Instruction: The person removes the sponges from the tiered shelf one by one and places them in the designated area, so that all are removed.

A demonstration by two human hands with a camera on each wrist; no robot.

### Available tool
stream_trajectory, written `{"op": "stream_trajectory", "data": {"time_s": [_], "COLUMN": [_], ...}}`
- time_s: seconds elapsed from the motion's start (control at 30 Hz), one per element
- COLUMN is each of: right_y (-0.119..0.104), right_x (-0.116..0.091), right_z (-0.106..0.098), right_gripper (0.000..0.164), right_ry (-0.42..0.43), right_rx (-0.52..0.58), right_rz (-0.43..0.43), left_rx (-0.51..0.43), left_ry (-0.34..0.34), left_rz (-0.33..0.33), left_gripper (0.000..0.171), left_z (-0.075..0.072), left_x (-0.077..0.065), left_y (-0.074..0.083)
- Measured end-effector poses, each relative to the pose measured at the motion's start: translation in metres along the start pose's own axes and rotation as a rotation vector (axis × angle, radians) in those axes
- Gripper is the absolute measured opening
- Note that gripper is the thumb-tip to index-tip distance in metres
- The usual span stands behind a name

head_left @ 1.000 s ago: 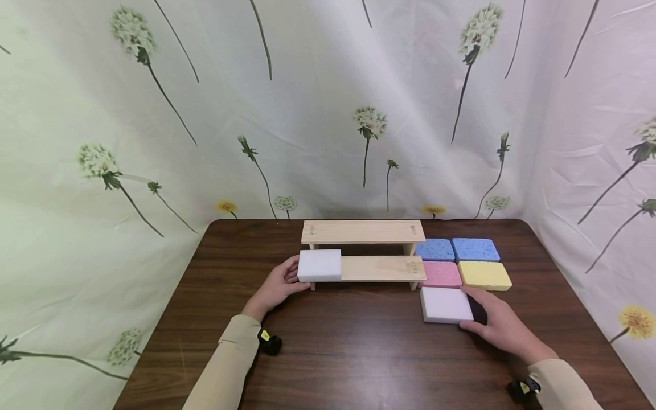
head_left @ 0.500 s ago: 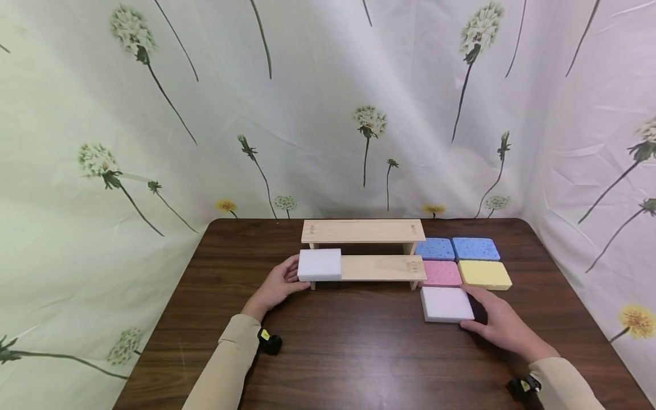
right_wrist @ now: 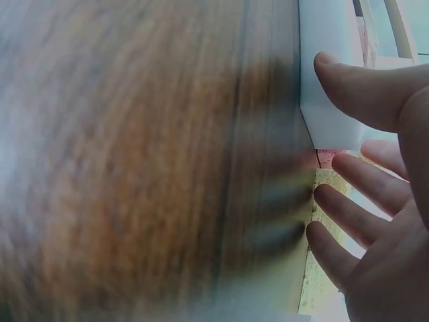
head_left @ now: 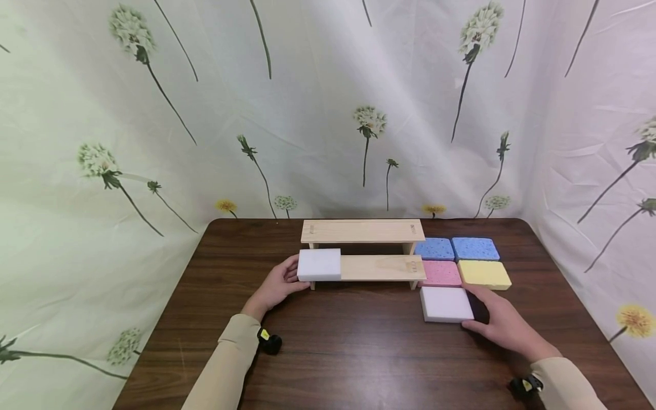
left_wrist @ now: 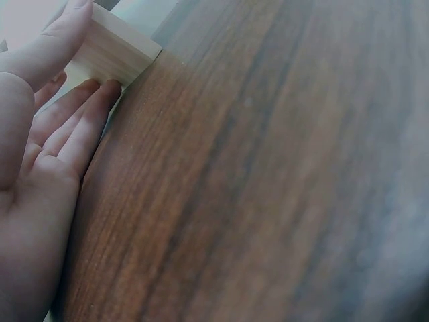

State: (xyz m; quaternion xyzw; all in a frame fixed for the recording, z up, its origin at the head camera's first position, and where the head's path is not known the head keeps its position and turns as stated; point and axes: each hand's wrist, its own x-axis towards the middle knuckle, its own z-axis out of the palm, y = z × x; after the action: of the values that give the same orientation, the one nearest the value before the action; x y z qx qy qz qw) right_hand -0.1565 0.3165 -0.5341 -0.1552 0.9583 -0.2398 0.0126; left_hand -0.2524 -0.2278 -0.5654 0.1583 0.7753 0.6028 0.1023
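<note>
The left hand [head_left: 274,287] lay loose beside a white block [head_left: 320,265] on the front shelf [head_left: 381,268], the right hand [head_left: 504,323] likewise beside a second block [head_left: 446,304] on the table [head_left: 348,353]. Just behind this, a pink sponge [head_left: 442,274], a yellow sponge [head_left: 484,274] and two blue sponges [head_left: 475,249] closed the way.

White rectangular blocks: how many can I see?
2: one white rectangular foam-like block on the left end of the lower pale wooden shelf; another on the dark brown wooden table, in front of the pink rectangular sponge. More could hide behind the shelf.

Left hand [head_left: 274,289], right hand [head_left: 504,323] well apart; fingers [right_wrist: 352,213] extended, thumbs [right_wrist: 365,92] parted.
</note>
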Motion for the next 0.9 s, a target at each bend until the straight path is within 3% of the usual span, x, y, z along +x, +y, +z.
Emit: {"op": "stream_trajectory", "data": {"time_s": [0.27,0.9], "right_y": [-0.001,-0.028], "right_x": [0.0,0.012], "right_z": [-0.006,-0.011], "right_gripper": [0.084,0.079], "right_ry": [-0.005,0.186], "right_rx": [-0.004,-0.003], "right_rz": [0.009,-0.192], "left_rx": [-0.012,-0.011], "left_ry": [-0.001,-0.003], "left_rz": [-0.005,-0.005], "left_gripper": [0.081,0.081], "left_z": [0.0,0.0], "left_x": [0.0,0.0], "left_y": [-0.001,0.0]}}
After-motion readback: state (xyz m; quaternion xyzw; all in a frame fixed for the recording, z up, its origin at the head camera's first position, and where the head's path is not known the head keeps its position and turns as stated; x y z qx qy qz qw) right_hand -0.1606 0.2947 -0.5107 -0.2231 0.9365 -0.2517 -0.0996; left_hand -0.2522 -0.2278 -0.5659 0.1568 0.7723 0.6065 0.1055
